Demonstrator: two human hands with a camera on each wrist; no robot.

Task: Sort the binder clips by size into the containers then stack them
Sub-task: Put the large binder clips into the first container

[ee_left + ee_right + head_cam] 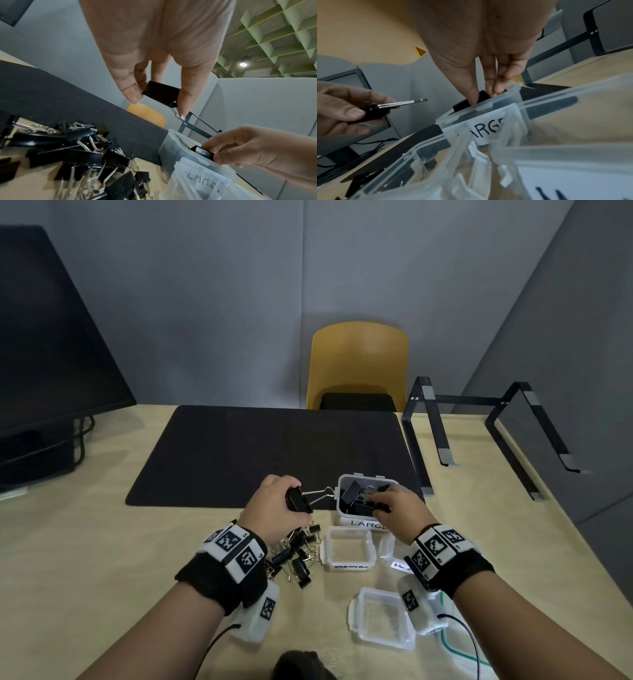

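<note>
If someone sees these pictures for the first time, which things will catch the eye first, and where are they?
First, the two hands at the centre: the left hand holds up a large binder clip, and the right hand pinches another clip at the rim of the container labelled LARGE, which stands on the near edge of the black mat. Next, the heap of unsorted clips on the table beneath the left wrist, and the yellow chair behind the table.

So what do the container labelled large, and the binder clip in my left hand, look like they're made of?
The LARGE container looks like translucent frosted plastic: the clips inside show dimly through its walls. The binder clip in your left hand looks like metal: a black body with a slight sheen, probably painted steel, and bare silvery wire handles that glint.
</note>
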